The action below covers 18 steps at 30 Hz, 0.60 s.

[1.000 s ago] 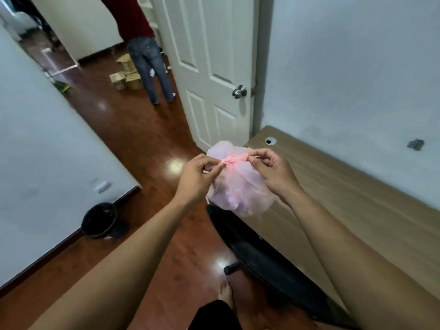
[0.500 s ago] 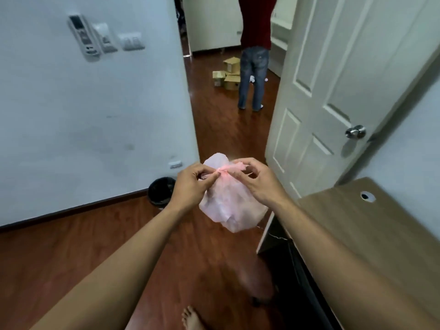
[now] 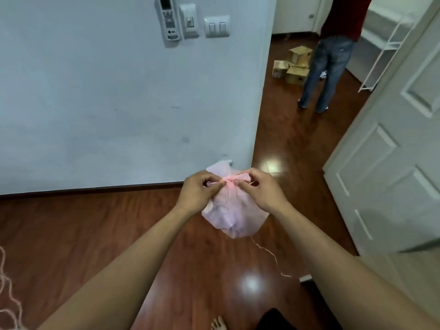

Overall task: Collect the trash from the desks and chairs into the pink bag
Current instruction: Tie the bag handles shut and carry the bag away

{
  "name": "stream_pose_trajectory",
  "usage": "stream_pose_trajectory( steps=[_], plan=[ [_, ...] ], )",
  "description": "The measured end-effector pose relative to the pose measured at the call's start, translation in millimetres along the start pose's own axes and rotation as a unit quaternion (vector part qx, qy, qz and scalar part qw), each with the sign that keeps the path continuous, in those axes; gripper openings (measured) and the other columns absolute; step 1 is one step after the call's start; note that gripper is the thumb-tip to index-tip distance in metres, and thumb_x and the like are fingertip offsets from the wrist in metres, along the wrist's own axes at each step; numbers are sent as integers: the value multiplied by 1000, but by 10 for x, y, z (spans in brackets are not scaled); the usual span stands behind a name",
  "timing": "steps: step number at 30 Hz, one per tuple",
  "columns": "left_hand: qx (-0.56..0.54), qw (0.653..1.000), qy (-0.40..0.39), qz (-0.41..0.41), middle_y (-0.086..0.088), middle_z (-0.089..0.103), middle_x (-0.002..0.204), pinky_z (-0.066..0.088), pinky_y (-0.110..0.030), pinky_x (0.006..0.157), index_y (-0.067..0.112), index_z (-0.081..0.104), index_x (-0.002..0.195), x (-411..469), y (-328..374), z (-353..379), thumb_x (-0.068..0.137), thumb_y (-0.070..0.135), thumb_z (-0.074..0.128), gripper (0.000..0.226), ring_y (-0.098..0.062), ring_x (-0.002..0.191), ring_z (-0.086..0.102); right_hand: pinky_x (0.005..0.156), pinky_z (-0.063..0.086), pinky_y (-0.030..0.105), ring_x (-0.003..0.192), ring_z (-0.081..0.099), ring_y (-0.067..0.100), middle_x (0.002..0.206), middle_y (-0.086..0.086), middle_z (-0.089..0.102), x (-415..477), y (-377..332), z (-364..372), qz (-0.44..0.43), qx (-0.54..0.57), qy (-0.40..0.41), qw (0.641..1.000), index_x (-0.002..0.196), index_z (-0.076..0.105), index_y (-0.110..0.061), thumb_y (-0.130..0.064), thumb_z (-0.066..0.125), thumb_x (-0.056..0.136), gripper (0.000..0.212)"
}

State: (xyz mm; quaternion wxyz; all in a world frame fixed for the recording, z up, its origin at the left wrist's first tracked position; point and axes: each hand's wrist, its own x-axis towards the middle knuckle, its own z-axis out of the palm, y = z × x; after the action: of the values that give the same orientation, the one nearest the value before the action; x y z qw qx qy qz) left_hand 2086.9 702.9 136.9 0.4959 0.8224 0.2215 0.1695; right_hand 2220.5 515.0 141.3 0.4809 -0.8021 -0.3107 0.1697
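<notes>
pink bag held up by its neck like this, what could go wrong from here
1. The left hand and right hand only pinch the pink bag at its gathered neck. The thin plastic could slip or tear and spill the trash.
2. A thin string trails below the bag toward the floor, not far from the bare foot. It might snag or get stepped on.

Both hands hold the pink bag (image 3: 232, 210) above the wooden floor (image 3: 95, 234): the left hand (image 3: 198, 194) and right hand (image 3: 263, 192) pinch its gathered top. Beyond the white door (image 3: 392, 151), a person (image 3: 331, 55) stands beside cardboard boxes (image 3: 291, 65).
</notes>
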Motion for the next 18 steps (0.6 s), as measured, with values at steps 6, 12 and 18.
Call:
stream_pose_trajectory(
  steps=[6,12,18],
  plan=[
    [-2,999,28,-34,8,77,90,58,-24,77,19,85,94,622,-434,-254,91,22,89,6,-9,83,74,73,52,26,81,69,5,85,-17,75,926,142,360,3,-21,-53,998,88,71,-33,-47,85,92,20],
    [7,995,65,-71,0,79,95,56,-18,75,12,85,96,1281,-695,-411,90,19,89,10,-4,81,71,68,45,18,70,59,-4,77,-15,68,1881,220,566,-16,-20,-110,994,84,64,-30,-35,87,92,25],
    [34,991,86,-101,5,79,95,52,-14,76,15,85,95,1848,-881,-508,91,19,88,7,-6,86,73,68,45,22,73,59,3,85,-6,72,2638,293,702,-14,-20,-165,986,92,69,-21,-34,85,93,20]
  ],
)
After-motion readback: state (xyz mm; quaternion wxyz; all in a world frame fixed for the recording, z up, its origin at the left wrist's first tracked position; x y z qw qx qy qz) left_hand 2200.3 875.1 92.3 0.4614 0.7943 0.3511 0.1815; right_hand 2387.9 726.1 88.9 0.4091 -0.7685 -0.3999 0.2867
